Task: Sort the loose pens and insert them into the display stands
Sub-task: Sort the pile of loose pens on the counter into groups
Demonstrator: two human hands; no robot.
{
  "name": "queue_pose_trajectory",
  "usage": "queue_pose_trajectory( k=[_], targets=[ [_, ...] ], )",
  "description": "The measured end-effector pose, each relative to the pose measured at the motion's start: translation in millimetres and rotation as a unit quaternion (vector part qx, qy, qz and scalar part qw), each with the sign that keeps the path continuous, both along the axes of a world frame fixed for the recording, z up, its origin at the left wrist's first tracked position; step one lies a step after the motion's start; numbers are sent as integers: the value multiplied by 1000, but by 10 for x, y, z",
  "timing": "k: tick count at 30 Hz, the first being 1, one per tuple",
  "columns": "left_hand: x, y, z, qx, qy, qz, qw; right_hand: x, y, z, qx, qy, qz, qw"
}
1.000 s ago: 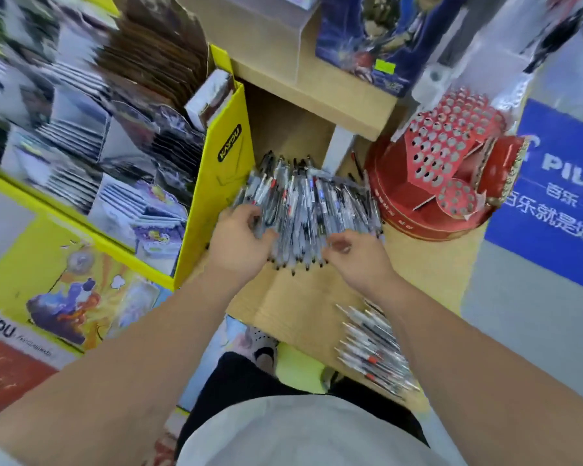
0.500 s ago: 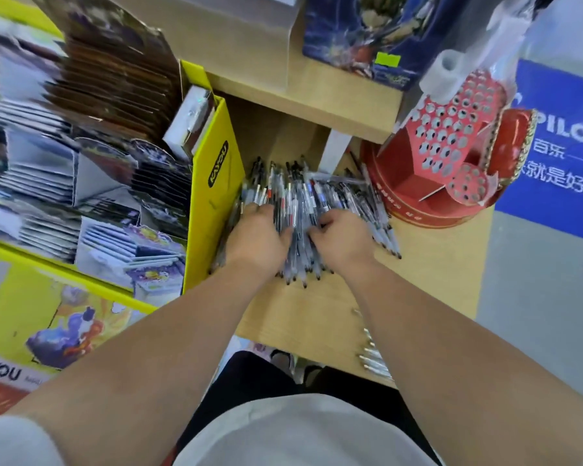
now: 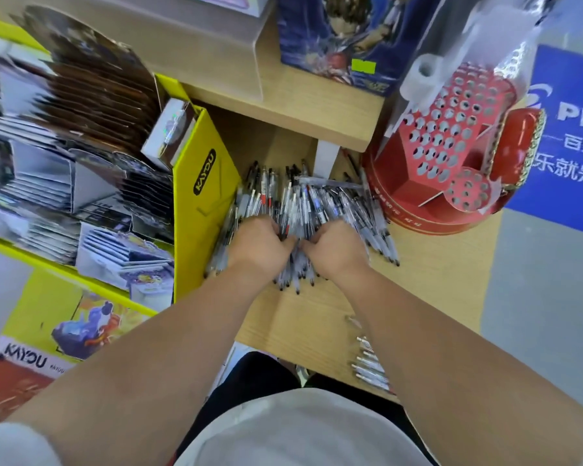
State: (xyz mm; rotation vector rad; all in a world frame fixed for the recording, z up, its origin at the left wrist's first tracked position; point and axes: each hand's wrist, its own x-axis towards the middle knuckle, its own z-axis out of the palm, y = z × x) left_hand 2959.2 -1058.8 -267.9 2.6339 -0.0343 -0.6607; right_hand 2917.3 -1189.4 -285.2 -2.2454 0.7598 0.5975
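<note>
Both hands have closed in since a second ago. Beside the yellow box (image 3: 199,203), the left hand (image 3: 260,243) and right hand (image 3: 337,250) curl round a bundle of loose pens (image 3: 317,203) on the wooden shelf (image 3: 317,314). Squeezed unevenly, outer pens could roll off. The heap looks narrower now, and the red display stand (image 3: 451,136) sits to the right.

The pens (image 3: 320,203) at centre are made of clear, glossy plastic. The shelf (image 3: 317,317) is finished in matt, pale wood grain. The display stand (image 3: 414,213) at upper right is formed of glossy red card.
</note>
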Motion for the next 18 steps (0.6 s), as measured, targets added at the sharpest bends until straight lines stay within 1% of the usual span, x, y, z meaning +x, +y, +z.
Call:
queue_pose_trajectory(
  k=[4,9,11,13,15,18],
  targets=[
    [-45,-4,-10,19,-1,-8,1000,-9,14,-29,-38,13,38,998],
    [-136,-20,-26,39,-12,-3,999,-77,51,-29,-121,-9,70,990],
    [-163,-13,-22,37,-13,-1,999,-102,46,-15,-138,-16,90,986],
    [-184,-5,-1,12,-12,23,1000,-107,28,4,-137,-15,104,985],
    [-207,8,27,-38,-2,75,996,-100,10,31,-138,-6,111,984],
    [-263,75,67,-140,38,173,974,-120,3,54,-124,-3,111,986]
  ],
)
